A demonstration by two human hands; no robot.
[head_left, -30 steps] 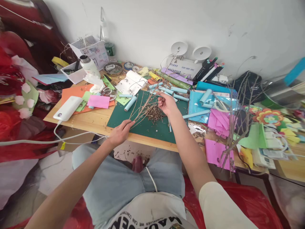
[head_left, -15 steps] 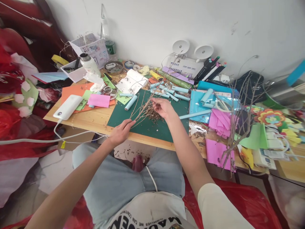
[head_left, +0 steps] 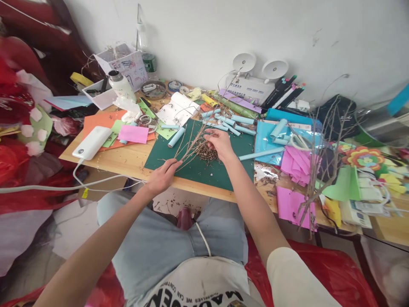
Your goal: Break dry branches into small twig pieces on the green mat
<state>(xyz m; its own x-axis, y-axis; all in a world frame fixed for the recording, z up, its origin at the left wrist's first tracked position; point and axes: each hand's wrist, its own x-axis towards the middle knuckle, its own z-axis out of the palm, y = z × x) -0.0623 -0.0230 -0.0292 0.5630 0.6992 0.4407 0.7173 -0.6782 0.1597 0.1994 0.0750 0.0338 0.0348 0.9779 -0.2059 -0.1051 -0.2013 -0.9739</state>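
My left hand [head_left: 163, 175] is closed around the base of a bare, dry branch [head_left: 190, 147] at the near edge of a dark green cutting mat [head_left: 223, 170]. The branch fans up and away over the mat. My right hand [head_left: 220, 143] pinches one of its thin twigs near the middle of the mat. Under that hand lies a small heap of dry plant bits [head_left: 206, 152]. Several pale blue paper rolls [head_left: 175, 137] lie along the mat's far edge.
A white power bank [head_left: 91, 142] with a cable lies at the left. Pink paper [head_left: 292, 160], blue sheets, scissors [head_left: 295, 141] and another bare branch [head_left: 319, 170] crowd the right. A bottle [head_left: 119, 86], boxes and a white device [head_left: 252, 83] stand by the wall.
My right hand has dropped from above the heap and drawn slightly left and nearer along the twigs. My left hand has stayed at the branch's base.
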